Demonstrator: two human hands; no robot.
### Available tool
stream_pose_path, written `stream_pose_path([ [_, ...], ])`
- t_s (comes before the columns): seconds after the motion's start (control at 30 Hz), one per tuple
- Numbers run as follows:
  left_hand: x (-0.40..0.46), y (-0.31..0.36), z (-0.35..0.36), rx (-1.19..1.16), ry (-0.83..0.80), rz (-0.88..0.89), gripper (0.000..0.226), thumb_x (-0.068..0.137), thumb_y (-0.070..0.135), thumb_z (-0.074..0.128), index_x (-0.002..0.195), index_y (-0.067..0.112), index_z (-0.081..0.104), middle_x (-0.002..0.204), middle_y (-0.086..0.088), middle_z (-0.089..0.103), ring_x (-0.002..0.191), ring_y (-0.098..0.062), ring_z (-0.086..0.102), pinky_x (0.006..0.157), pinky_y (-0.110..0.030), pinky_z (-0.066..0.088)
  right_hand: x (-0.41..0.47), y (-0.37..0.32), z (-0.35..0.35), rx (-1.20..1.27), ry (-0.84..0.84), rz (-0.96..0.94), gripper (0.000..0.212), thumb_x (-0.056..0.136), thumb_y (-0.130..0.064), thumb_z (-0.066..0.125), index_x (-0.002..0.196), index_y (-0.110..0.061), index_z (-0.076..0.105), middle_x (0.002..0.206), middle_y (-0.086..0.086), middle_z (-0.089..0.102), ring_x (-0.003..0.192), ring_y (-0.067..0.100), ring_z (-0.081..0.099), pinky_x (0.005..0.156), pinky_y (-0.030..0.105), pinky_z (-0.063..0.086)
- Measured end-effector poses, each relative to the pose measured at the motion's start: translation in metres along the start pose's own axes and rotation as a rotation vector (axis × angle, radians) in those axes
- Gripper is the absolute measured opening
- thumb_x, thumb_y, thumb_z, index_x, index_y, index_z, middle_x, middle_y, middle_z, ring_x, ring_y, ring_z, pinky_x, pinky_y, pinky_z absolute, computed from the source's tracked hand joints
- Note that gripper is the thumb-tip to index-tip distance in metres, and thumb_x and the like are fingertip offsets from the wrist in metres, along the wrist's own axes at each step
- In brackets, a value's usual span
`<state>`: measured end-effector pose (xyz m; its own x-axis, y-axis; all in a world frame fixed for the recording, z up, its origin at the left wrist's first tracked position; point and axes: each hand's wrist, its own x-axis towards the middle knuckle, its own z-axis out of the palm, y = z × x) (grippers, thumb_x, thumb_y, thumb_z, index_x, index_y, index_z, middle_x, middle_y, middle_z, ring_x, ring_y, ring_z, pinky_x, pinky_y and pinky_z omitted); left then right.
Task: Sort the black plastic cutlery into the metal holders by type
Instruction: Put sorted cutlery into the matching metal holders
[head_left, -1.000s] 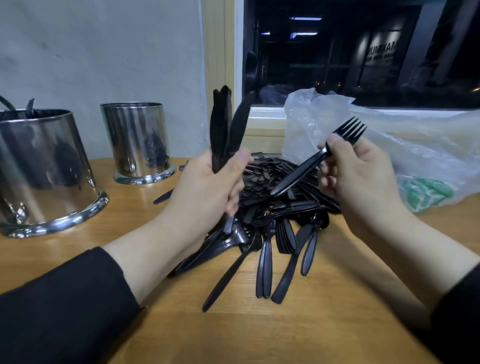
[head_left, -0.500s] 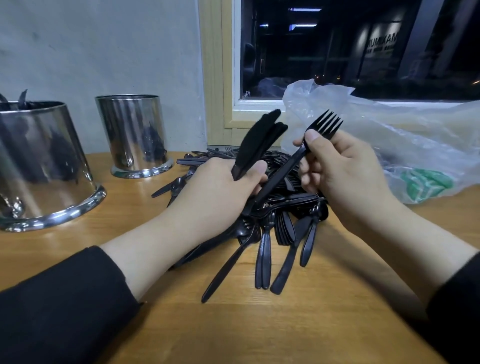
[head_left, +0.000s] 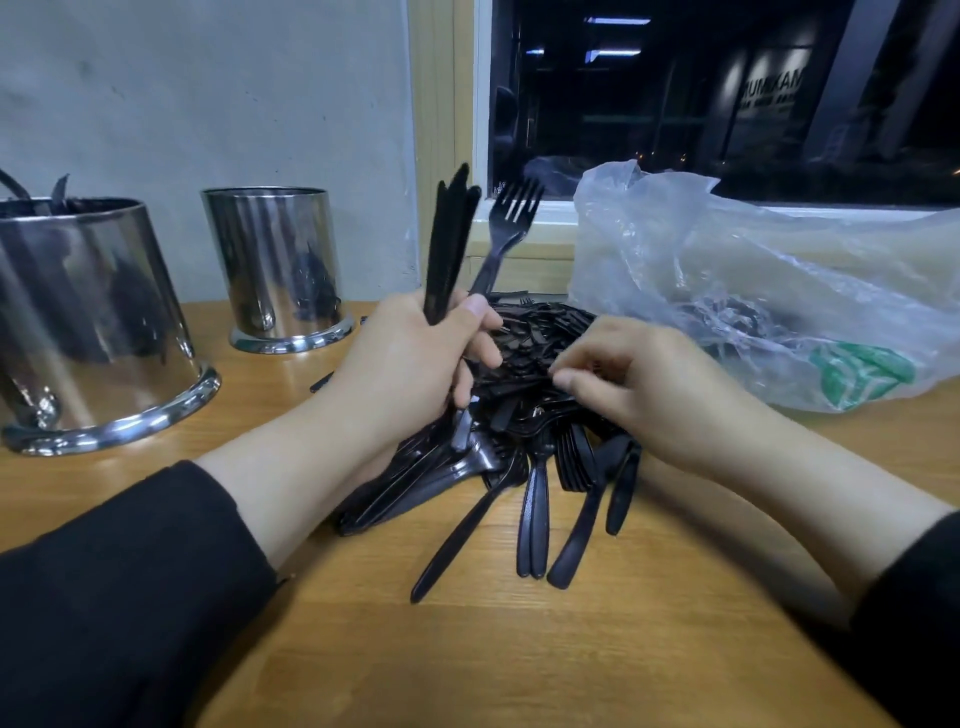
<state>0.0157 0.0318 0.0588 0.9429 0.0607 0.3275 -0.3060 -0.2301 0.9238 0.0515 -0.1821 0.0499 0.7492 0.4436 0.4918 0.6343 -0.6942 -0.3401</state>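
Sitting on wood table (head_left: 519, 675), window (head_left: 701, 104) behind

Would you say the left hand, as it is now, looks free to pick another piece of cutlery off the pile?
Probably not easily: the left hand already grips a bundle of knives and a fork. The right hand, fingers curled on the pile, looks better placed.

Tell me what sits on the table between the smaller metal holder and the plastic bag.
In the head view, the pile of black cutlery lies between the smaller holder and the bag.
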Motion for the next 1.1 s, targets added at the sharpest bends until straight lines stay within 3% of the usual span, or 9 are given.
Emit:
stream_pose_path([
  [0.1, 0.0, -0.003, 0.0, -0.031, 0.028, -0.017, 0.025, 0.108, 0.024, 0.049, 0.101, 0.013, 0.07, 0.069, 0.0, 0.066, 0.045, -0.013, 0.042, 0.037, -0.018, 0.031, 0.002, 0.001, 0.011, -0.197, -0.186, -0.057, 0.02, 0.093, -0.033, 0.069, 0.112, -0.029, 0.074, 0.097, -0.01, 0.051, 0.088, 0.011, 0.056, 0.082, 0.034, 0.048],
  [0.2, -0.001, -0.004, 0.002, -0.04, 0.021, -0.019, 0.024, 0.108, 0.024, 0.049, 0.102, 0.013, 0.07, 0.072, -0.003, 0.066, 0.045, -0.012, 0.041, 0.037, -0.017, 0.03, 0.004, -0.002, 0.018, -0.289, -0.217, -0.067, 0.027, 0.091, -0.031, 0.067, 0.117, -0.029, 0.072, 0.099, -0.005, 0.047, 0.094, 0.018, 0.053, 0.086, 0.039, 0.048],
  [0.43, -0.002, -0.004, 0.004, -0.048, 0.008, -0.016, 0.024, 0.108, 0.025, 0.049, 0.104, 0.014, 0.07, 0.073, -0.002, 0.066, 0.045, -0.01, 0.041, 0.037, -0.016, 0.031, 0.001, -0.007, 0.015, -0.395, -0.226, -0.053, 0.025, 0.091, -0.025, 0.062, 0.114, -0.031, 0.071, 0.1, -0.002, 0.048, 0.102, 0.022, 0.05, 0.088, 0.039, 0.046],
  [0.63, -0.001, -0.002, 0.003, -0.083, 0.056, -0.013, 0.025, 0.108, 0.023, 0.048, 0.105, 0.011, 0.069, 0.069, 0.0, 0.065, 0.045, -0.01, 0.041, 0.037, -0.017, 0.031, 0.004, -0.002, 0.008, -0.363, -0.113, -0.121, 0.02, 0.086, -0.017, 0.066, 0.101, -0.028, 0.076, 0.095, -0.001, 0.053, 0.091, 0.025, 0.049, 0.08, 0.044, 0.047],
  [0.77, 0.0, -0.001, 0.0, -0.097, 0.087, -0.01, 0.026, 0.109, 0.023, 0.047, 0.106, 0.011, 0.069, 0.071, 0.0, 0.065, 0.046, -0.011, 0.041, 0.039, -0.017, 0.032, 0.004, 0.004, 0.0, -0.379, -0.102, -0.201, 0.018, 0.085, -0.02, 0.069, 0.098, -0.03, 0.076, 0.097, -0.005, 0.053, 0.087, 0.018, 0.041, 0.078, 0.04, 0.04],
  [0.87, 0.001, -0.001, -0.001, -0.107, 0.112, -0.004, 0.027, 0.109, 0.024, 0.047, 0.107, 0.01, 0.069, 0.071, 0.0, 0.065, 0.046, -0.011, 0.042, 0.039, -0.017, 0.033, 0.006, 0.005, -0.009, -0.39, -0.064, -0.216, 0.018, 0.086, -0.03, 0.062, 0.097, -0.029, 0.076, 0.097, -0.008, 0.057, 0.09, 0.019, 0.048, 0.078, 0.04, 0.036],
  [0.97, 0.001, -0.002, -0.001, -0.099, 0.125, 0.01, 0.026, 0.109, 0.025, 0.047, 0.106, 0.011, 0.069, 0.071, 0.0, 0.066, 0.046, -0.011, 0.044, 0.039, -0.016, 0.034, 0.002, 0.002, -0.017, -0.22, 0.026, -0.159, 0.012, 0.093, -0.031, 0.058, 0.098, -0.032, 0.069, 0.088, -0.018, 0.063, 0.083, 0.004, 0.056, 0.077, 0.029, 0.042],
  [1.03, 0.001, -0.003, -0.001, -0.098, 0.123, 0.015, 0.026, 0.109, 0.025, 0.047, 0.106, 0.014, 0.07, 0.071, 0.002, 0.066, 0.047, -0.012, 0.046, 0.04, -0.015, 0.035, 0.0, -0.002, -0.018, -0.003, 0.093, -0.061, 0.01, 0.097, -0.031, 0.056, 0.091, -0.039, 0.059, 0.071, -0.021, 0.062, 0.069, -0.002, 0.056, 0.064, 0.014, 0.038],
  [1.1, 0.0, -0.003, 0.0, -0.068, 0.112, 0.023, 0.026, 0.109, 0.026, 0.048, 0.106, 0.016, 0.071, 0.07, 0.004, 0.066, 0.048, -0.011, 0.047, 0.041, -0.012, 0.035, -0.001, -0.008, -0.015, 0.15, 0.136, -0.006, 0.019, 0.101, -0.029, 0.053, 0.086, -0.041, 0.058, 0.064, -0.018, 0.059, 0.06, 0.001, 0.052, 0.057, 0.013, 0.036],
])
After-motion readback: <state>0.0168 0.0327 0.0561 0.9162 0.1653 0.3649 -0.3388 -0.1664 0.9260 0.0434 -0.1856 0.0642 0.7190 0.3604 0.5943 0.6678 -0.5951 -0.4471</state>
